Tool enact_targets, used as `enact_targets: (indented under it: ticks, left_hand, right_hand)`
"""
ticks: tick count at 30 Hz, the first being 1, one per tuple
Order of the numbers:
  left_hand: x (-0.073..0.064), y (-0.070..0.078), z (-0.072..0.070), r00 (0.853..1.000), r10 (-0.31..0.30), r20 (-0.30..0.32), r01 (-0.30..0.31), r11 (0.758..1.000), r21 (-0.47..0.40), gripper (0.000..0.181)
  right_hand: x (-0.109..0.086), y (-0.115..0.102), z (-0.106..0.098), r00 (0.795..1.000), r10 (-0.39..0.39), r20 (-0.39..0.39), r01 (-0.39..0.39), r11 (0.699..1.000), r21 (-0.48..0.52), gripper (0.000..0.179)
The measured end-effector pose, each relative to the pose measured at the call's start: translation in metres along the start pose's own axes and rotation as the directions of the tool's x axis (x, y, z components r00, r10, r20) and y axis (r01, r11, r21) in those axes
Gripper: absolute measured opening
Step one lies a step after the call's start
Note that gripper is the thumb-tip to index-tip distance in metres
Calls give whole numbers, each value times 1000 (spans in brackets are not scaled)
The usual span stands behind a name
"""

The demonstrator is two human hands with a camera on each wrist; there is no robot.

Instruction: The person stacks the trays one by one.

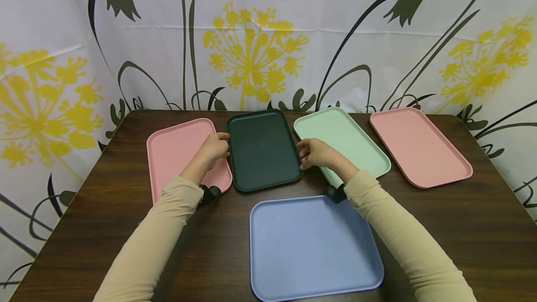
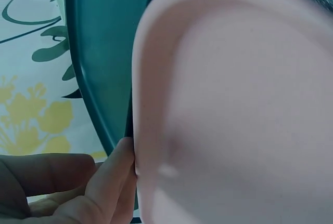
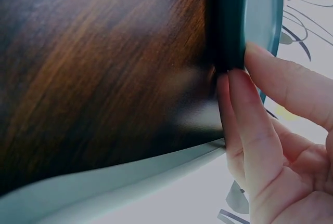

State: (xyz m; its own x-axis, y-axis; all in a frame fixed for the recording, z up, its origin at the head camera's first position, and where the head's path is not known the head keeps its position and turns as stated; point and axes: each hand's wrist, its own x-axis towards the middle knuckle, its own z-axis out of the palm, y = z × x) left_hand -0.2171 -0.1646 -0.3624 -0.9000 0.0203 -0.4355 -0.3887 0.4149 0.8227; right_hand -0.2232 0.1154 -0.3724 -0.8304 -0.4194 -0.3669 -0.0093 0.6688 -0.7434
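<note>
A dark green rectangular tray (image 1: pixel 265 150) lies between my two hands at the back of the table. On its left side, my left hand (image 1: pixel 216 147) grips the rim, fingers curled, reaching over a pink tray (image 1: pixel 174 157). The left wrist view has those fingertips (image 2: pixel 124 148) in the narrow gap between the pink and green trays. My right hand (image 1: pixel 317 154) pinches the green tray's right rim. In the right wrist view its thumb (image 3: pixel 260 52) rests on top of the rim and the other fingers press the outer side from below. A mint green tray (image 1: pixel 352 136) lies under the right forearm.
A larger blue tray (image 1: pixel 310 246) lies in front, partly beneath the right sleeve. Another pink tray (image 1: pixel 421 148) is at the back right. All sit on a dark wooden table (image 1: pixel 470 232), with a flower-patterned curtain (image 1: pixel 335 55) hanging along its back edge.
</note>
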Motion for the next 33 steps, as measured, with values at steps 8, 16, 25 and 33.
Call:
enact_targets:
  ticks: [8, 16, 25, 33]
  left_hand:
    - [5, -3, -1, 1000, -12, 5, 12, 999, -40, 60]
    - [-3, 0, -1, 999, 35, 10, -36, 996, 80, 70]
    - [1, -3, 2, 998, 69, 8, -70, 990, 123, 78]
    - [2, -4, 3, 997, 71, 3, -70, 985, 156, 78]
  right_hand:
    - [0, -3, -1, 999, -14, 34, 15, 999, -42, 76]
    - [-2, -4, -2, 999, -9, 47, 10, 1000, -27, 75]
    - [-3, -2, -2, 999, -21, 27, 21, 1000, -5, 69]
    - [-2, -1, -1, 999, -38, -6, 37, 999, -19, 59]
